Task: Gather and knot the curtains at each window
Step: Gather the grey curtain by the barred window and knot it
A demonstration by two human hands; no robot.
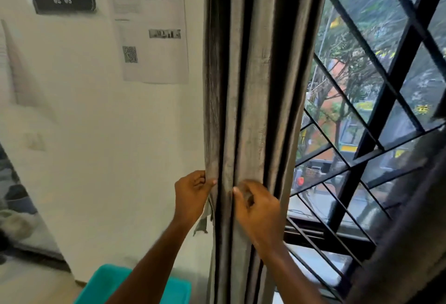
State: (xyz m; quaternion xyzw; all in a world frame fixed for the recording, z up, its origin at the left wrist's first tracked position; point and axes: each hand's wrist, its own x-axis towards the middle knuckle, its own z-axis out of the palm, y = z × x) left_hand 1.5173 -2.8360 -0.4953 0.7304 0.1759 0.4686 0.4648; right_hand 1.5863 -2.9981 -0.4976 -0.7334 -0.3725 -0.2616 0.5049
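One long grey curtain fills the middle of our view, hanging in deep vertical folds between the pale wall on one side and the barred window on the other. It runs from above the frame down past our forearms, so we cannot see either end. We judge it a thick, soft cloth with a slightly napped face: heavy enough to drop straight, limp enough to bunch, and unlikely to slide through the fingers. Nothing about it looks fragile, though its weight hangs from a fixing we cannot see.

A second dark drape shows at the far side of the window, blurred. A teal bin sits on the floor just beside the curtain's lower part.

Our left hand has its grip closed, pinching the curtain's wall-side edge between thumb and fingers; a loose strip of cloth dangles just below it. Our right hand is closed on a fold nearer the window. For gathering, we would take it at this height, encircling all the folds, leaving enough length below to knot.
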